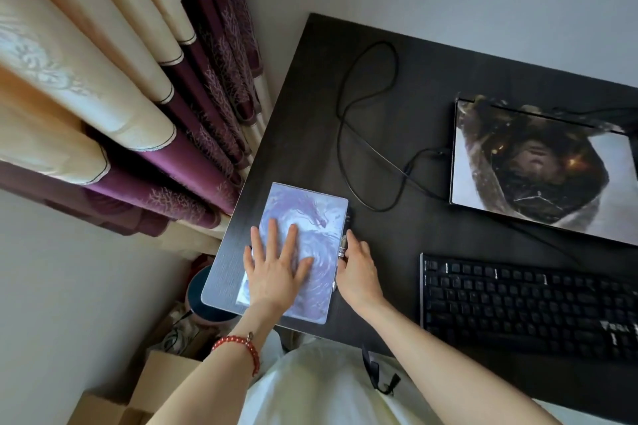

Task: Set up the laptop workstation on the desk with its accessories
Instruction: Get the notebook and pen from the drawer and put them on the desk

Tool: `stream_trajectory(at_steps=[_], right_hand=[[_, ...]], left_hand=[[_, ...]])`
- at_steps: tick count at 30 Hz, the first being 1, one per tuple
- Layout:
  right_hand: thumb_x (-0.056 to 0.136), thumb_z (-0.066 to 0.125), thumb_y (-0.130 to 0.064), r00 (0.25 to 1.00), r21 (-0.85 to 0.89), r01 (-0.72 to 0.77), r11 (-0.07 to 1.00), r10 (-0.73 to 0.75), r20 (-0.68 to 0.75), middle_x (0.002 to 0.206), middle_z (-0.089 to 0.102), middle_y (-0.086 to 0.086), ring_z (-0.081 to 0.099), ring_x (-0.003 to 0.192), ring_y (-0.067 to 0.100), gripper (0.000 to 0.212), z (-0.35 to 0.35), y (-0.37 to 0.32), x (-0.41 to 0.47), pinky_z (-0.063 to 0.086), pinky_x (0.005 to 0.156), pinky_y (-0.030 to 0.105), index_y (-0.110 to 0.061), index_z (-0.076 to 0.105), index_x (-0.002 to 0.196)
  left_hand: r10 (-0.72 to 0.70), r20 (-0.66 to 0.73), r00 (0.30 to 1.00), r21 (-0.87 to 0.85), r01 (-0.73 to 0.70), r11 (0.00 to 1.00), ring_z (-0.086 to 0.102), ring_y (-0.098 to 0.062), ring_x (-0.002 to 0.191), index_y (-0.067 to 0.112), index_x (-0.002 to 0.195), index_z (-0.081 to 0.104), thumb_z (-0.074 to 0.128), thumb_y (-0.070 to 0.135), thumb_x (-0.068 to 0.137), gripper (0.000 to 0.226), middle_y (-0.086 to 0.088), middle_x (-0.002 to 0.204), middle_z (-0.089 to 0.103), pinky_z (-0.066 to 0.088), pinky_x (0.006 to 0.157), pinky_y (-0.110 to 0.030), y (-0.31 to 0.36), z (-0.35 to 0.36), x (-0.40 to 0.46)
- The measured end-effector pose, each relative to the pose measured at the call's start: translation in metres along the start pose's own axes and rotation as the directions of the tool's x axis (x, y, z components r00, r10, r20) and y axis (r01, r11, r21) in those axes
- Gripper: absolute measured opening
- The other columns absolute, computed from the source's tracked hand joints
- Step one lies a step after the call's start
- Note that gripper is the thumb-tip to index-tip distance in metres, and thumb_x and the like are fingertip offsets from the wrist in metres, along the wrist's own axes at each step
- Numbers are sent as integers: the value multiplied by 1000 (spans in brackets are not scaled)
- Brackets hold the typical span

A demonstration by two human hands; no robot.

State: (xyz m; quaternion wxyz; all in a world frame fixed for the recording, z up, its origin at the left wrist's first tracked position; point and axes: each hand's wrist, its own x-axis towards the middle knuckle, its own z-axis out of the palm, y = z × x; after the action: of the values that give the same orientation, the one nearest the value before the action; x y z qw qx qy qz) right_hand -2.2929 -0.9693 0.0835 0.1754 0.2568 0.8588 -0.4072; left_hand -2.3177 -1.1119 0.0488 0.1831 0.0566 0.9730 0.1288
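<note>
The left hand (276,269) lay flat, fingers spread, pressing a dragon-print tablet (303,228) at the bench's (310,114) seven-o'clock corner. The right hand (357,269) reached to the tablet's right edge, fingers curled on a pen (341,247) clipped there. A lit screen (545,169) stood at three o'clock, its cable (366,107) looping toward twelve. A black keyboard (524,307) sat at four o'clock; white lettering on its near edge was too blurred to read. No brand was legible anywhere.
</note>
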Motion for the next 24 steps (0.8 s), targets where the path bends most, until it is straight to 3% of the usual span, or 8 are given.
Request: stream_trajectory(at_steps=[4, 8, 13, 16, 19, 22, 24], right_hand=[[92, 42, -13, 1000, 21, 5, 1000, -5, -2, 140, 37, 8, 48, 121, 28, 55, 1, 1, -1, 39, 102, 38, -15, 24, 143], [91, 45, -11, 1000, 25, 3, 1000, -3, -4, 144, 35, 7, 46, 124, 25, 56, 3, 2, 0, 37, 105, 38, -15, 24, 143], [91, 44, -10, 1000, 58, -5, 998, 4, 9, 142, 36, 8, 47, 121, 26, 58, 3, 3, 0, 39, 103, 39, -16, 22, 144], [92, 42, -10, 999, 55, -13, 998, 11, 36, 125, 48, 11, 48, 117, 27, 56, 0, 8, 1, 37, 101, 36, -16, 22, 144], [91, 37, -4, 1000, 65, -5, 998, 4, 23, 101, 52, 4, 50, 112, 25, 53, -13, 18, -4, 37, 101, 33, -13, 28, 142], [92, 38, -5, 993, 55, 94, 994, -89, -81, 112, 58, 7, 55, 108, 25, 42, -34, 39, -21, 42, 98, 36, -11, 45, 133], [89, 40, -6, 960, -131, 191, 973, -213, -181, 116, 60, 7, 55, 109, 25, 39, -50, 62, -36, 45, 95, 40, -11, 55, 124]], left_hand=[[16, 10, 1000, 19, -17, 1000, -10, -37, 142, 37, 146, 8, 3, 72, 75, 79, -3, 157, -3, 4, 112, -53, -1, 0, 0], [2, 23, 1000, 53, -3, 999, -14, -37, 141, 37, 145, -1, 0, 69, 74, 78, -2, 157, -10, 1, 113, -52, 0, 1, 1], [-15, 49, 999, 87, 11, 996, -18, -35, 140, 37, 145, -6, 22, 62, 90, 67, -1, 156, -15, -2, 113, -52, 3, -1, 2], [-40, 73, 996, 58, 36, 998, -19, -34, 140, 36, 145, -2, 27, 57, 92, 64, -1, 156, -15, -4, 112, -55, 7, -5, 2], [-70, 35, 997, -27, 71, 997, -13, -30, 142, 30, 145, 15, 39, 40, 93, 58, -2, 157, -4, -4, 112, -57, 25, -11, -4], [18, 21, 1000, -46, -17, 999, -9, -26, 143, 24, 144, 18, 40, 31, 93, 57, -3, 157, 4, -3, 112, -55, 51, -9, -19], [150, 38, 988, 4, -150, 989, -9, -27, 144, 24, 146, 14, 39, 33, 93, 60, -3, 157, 2, -4, 112, -55, 70, 2, -35]])
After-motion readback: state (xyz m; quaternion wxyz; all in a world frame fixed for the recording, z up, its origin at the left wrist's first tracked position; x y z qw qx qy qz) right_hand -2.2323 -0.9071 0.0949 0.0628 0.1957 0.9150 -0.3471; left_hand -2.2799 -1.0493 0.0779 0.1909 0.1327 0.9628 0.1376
